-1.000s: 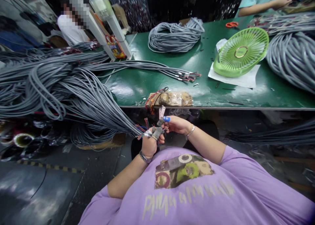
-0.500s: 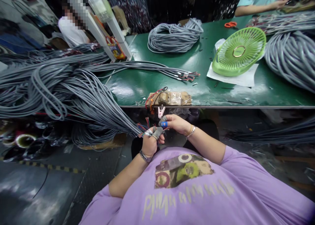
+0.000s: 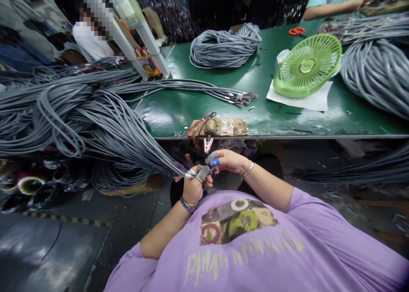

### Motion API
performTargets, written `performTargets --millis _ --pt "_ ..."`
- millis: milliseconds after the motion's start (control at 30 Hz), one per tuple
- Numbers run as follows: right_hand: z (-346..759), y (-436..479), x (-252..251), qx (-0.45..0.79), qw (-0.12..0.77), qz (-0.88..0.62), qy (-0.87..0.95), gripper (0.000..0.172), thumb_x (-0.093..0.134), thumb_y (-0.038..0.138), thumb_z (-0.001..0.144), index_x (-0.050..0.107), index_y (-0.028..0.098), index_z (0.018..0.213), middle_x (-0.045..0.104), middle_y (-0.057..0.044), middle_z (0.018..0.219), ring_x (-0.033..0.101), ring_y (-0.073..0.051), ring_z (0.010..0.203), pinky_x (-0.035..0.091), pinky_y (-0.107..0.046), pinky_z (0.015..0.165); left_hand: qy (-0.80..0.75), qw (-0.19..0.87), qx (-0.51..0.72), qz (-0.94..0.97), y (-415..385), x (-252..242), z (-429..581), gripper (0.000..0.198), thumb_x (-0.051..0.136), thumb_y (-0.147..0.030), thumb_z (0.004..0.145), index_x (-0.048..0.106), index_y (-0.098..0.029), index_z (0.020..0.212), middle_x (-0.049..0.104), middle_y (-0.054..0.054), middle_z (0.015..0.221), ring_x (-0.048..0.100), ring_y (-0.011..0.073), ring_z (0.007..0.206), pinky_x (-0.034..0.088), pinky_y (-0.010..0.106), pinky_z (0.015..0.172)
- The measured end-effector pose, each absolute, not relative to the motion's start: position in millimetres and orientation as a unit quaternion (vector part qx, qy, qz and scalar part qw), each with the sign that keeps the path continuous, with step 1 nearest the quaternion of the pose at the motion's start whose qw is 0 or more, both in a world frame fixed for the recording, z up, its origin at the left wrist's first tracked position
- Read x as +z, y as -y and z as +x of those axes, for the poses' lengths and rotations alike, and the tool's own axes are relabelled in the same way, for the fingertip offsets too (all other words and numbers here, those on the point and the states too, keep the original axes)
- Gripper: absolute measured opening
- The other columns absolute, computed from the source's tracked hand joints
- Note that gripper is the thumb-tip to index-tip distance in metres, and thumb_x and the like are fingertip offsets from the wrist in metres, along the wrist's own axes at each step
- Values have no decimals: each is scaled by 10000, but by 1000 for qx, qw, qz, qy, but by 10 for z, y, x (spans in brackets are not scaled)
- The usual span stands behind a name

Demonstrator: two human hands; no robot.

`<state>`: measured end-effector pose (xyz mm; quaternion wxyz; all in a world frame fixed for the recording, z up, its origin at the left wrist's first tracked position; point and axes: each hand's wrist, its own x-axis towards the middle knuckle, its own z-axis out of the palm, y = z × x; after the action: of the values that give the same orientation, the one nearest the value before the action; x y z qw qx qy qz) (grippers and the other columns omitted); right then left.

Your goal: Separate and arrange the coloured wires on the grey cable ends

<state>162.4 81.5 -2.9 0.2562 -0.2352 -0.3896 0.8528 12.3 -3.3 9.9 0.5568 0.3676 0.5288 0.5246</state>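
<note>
My left hand is closed around the end of a grey cable, with grey covers on its thumb and finger. Splayed red, blue and green wires stick out beside it from the big bundle of grey cables. Close by, my right hand pinches at the thin wires coming from the left hand's grip; it has a grey finger cover and a blue wrap on a fingertip. The fingers partly hide the wire tips. A pale pink clip hangs just above the right fingers, at the table edge.
A wooden block lies at the edge of the green table. Beyond are cut cables with stripped ends, a cable coil, a green fan, orange scissors and another coil. A co-worker's arm is at the far right.
My right hand's fingers have turned slightly, so the blue wrap shows at a different angle. The left hand keeps its grip nearly in place. The view has shifted a little.
</note>
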Motion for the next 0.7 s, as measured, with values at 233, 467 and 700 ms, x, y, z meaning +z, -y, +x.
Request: performTargets --millis 233,467,700 --pt "1549 -783 -32 849 276 -229 388 320 836 268 574 632 109 763 652 -15 641 587 -90 550 484 -205 541 -527 561 514 379 26 84 111 360 704 -482 712 579 -152 640 597 -22 483 513 74 358 399 179 369" --pt "1526 -754 -40 844 285 -250 379 311 821 264 573 624 125 771 637 4 636 572 -85 537 477 -204 535 -523 561 529 363 1 104 129 385 710 -500 697 573 -148 619 590 -20 472 501 68 349 400 176 366" --pt "1470 -733 -85 881 274 -227 313 286 800 271 595 597 138 748 570 31 580 509 -68 497 440 -187 495 -485 616 503 364 -24 97 78 347 712 -466 705 620 -135 655 606 0 492 509 74 361 387 178 365"
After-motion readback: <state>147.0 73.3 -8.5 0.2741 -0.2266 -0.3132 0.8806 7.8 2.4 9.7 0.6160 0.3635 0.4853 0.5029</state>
